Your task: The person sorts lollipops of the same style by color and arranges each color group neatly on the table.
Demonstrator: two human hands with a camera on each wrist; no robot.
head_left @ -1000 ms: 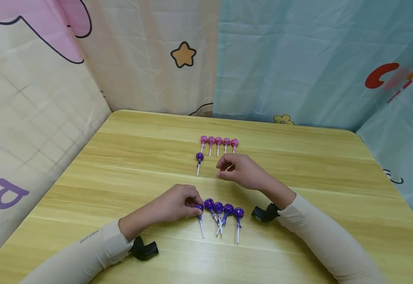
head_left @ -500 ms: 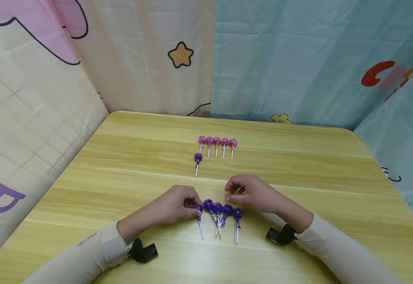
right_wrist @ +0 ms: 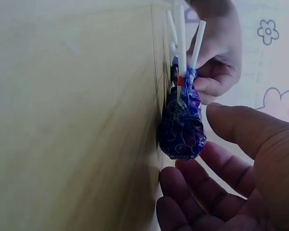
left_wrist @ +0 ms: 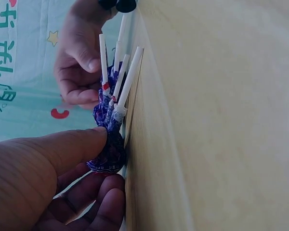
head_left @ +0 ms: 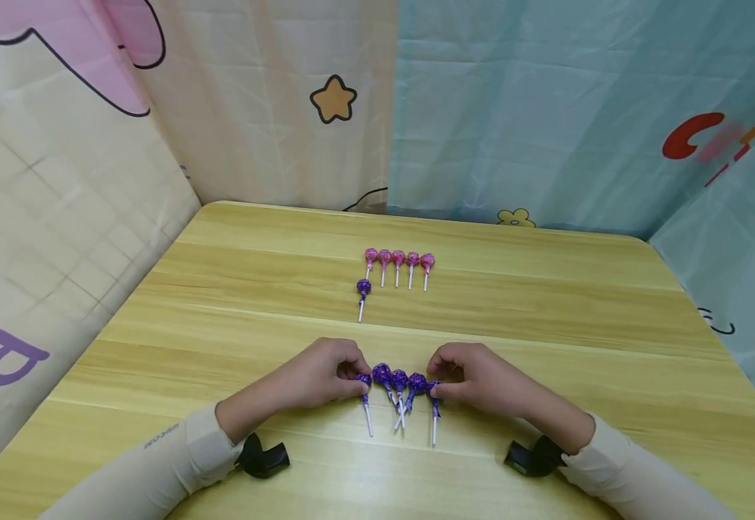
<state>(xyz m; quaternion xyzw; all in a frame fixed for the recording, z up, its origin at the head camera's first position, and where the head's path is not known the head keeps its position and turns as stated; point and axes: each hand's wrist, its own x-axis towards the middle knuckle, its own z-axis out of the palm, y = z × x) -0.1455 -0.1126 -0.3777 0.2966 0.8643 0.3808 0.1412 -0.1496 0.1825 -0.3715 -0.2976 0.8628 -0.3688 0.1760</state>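
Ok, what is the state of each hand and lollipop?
Left hand: pinching near-left purple lollipop
Near-left purple lollipop: wrapped, held
Right hand: around near-right purple lollipop, grip unclear
Near-right purple lollipop: wrapped
Three middle purple lollipops: wrapped, sticks crossing
Far purple lollipop: wrapped, untouched
Five pink lollipops: wrapped, in a row

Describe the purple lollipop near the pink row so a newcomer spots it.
On the yellow wood-grain table, five pink-wrapped lollipops line up toward the far edge. Just below the leftmost one lies the round purple-wrapped lollipop. Five other purple lollipops lie nearer the camera; only this one neighbours the pink row.
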